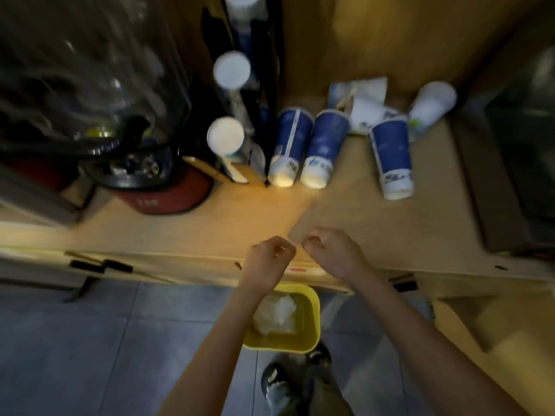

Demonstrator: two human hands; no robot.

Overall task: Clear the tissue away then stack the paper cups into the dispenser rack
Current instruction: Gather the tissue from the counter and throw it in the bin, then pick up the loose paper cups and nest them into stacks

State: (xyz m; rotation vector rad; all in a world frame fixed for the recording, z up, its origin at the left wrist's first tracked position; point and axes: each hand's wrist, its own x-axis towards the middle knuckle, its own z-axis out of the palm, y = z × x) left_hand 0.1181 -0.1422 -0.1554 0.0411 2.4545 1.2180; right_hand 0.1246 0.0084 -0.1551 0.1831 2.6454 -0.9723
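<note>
Tissue lay in the yellow bin; both the left hand and right hand were loosely curled, empty. Paper cups remained unstacked near the bench's back edge.

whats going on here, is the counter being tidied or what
A person stands at a wooden counter with both hands loosely curled above its front edge, the left hand and right hand seemingly holding nothing. White tissue already lies in the yellow bin on the floor below. Several blue and white paper cups lie on their sides on the counter, not yet stacked. The black dispenser rack at the back left already holds some cups.
</note>
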